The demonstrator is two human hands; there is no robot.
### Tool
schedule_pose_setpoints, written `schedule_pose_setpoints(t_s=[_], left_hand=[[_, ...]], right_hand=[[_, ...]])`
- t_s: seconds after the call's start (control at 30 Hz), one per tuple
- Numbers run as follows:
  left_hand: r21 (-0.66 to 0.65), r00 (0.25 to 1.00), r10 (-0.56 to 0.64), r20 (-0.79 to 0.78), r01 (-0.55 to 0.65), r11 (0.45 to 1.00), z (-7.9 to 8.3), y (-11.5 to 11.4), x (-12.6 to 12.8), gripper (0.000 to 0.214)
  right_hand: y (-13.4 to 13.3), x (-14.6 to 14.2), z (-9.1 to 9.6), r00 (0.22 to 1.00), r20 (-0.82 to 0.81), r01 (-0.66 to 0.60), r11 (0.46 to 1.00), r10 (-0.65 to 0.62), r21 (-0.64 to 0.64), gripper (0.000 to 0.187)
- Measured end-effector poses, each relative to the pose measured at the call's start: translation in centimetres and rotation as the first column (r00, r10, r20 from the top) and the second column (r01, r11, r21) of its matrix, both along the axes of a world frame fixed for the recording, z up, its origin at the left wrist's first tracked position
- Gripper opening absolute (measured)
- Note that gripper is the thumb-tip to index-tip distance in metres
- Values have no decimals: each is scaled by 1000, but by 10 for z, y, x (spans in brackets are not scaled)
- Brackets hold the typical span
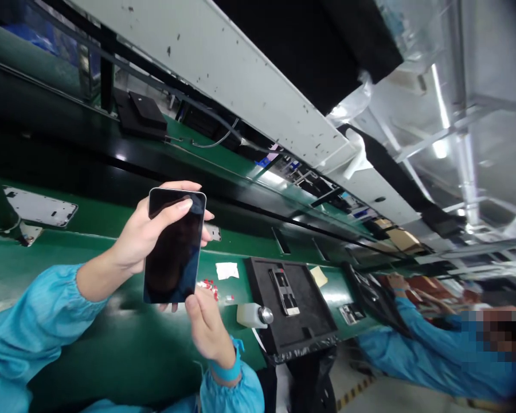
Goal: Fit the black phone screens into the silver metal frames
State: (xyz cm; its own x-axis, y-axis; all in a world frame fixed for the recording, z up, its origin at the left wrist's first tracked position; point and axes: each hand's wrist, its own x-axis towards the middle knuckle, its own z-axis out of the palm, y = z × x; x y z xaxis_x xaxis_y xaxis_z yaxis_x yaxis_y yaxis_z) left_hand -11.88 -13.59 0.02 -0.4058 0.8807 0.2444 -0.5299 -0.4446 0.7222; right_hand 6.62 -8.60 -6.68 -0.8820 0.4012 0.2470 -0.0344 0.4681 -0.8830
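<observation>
Both hands hold a smartphone (172,261) upright above the green bench, its dark glossy face turned toward me. My left hand (148,229) wraps the upper part, with the thumb lying on the glass and the other fingers behind it. At the lower right corner, my right hand (206,324) grips the edge, thumb in front; its other fingers are partly hidden behind the phone. Small red pieces (209,287) lie on the bench just behind the phone, beside a white scrap of paper (227,270).
A white bottle with a metal cap (253,315) stands right of my hands. Beyond it, a black foam tray (313,304) bears an opened phone part (285,291). A pale phone frame (43,205) lies at left. A co-worker in blue sleeves (425,338) is at the right.
</observation>
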Motion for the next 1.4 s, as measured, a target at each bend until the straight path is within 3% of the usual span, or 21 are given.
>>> schedule_pose_setpoints(t_s=[0.17,0.3,0.47,0.7,0.8,1.03,1.2,1.3,1.4], left_hand=[[38,998,43,36,-45,998,0,1,1,41],[44,991,128,48,-130,991,-2,3,8,44],[75,973,226,38,-229,971,-6,10,7,40],[107,947,319,47,-322,941,-17,24,5,32],[85,942,325,85,-332,939,-21,30,5,31],[-23,951,288,111,-287,958,-30,41,4,52],[-97,975,217,53,-211,973,-24,39,4,58],[-162,997,80,-7,-80,984,-25,38,8,60],[-284,983,-114,-142,70,956,-35,41,21,61]], right_hand=[[9,-3,-9,998,17,-63,977,68,-205,68],[14,-10,-19,1000,21,12,961,-7,-276,67],[18,-28,-36,994,68,108,894,-86,-435,65],[10,-50,-38,996,90,23,852,29,-524,77],[5,-53,-43,992,124,84,852,-22,-518,74],[18,-40,-56,981,90,195,863,-173,-466,78],[36,-16,-53,989,61,145,895,-131,-423,83],[42,-8,-47,993,38,122,919,-116,-374,81],[47,1,-37,944,-77,274,893,-320,-358,84]])
